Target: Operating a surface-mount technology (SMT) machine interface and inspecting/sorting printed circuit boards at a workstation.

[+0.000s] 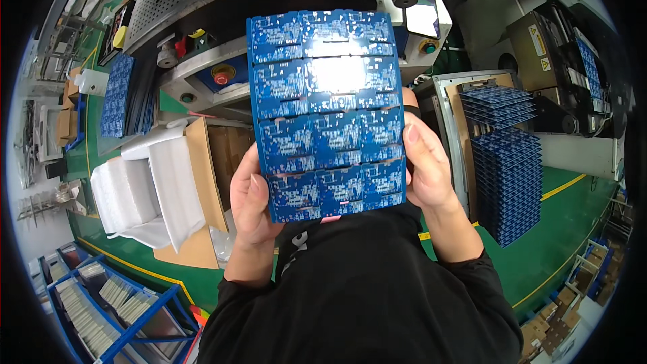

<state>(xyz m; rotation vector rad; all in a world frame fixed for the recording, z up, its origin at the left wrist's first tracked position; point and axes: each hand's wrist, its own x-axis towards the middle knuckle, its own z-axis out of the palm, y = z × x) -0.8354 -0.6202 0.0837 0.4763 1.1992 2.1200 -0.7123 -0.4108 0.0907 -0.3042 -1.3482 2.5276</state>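
Between my hands is a blue circuit board panel (337, 138), divided into several repeated sections, with a bright glare across its upper part. My left hand (251, 199) grips its lower left edge, thumb at the front edge and fingers partly behind. On the opposite edge my right hand (428, 165) holds it the same way, thumb along the side. A small pink strip (331, 219) shows at the panel's bottom edge. Whether it is one panel or several pressed together I cannot tell. The panel is raised in front of my body and hides part of the machine behind it.
Rack-held blue panels (507, 185) stand stacked at the right. At the left, more upright panels (118, 94) lean near an open carton (205, 182) with white foam (145, 192). A machine front carries a red button (221, 76). Blue shelving (121, 303) is lower left.
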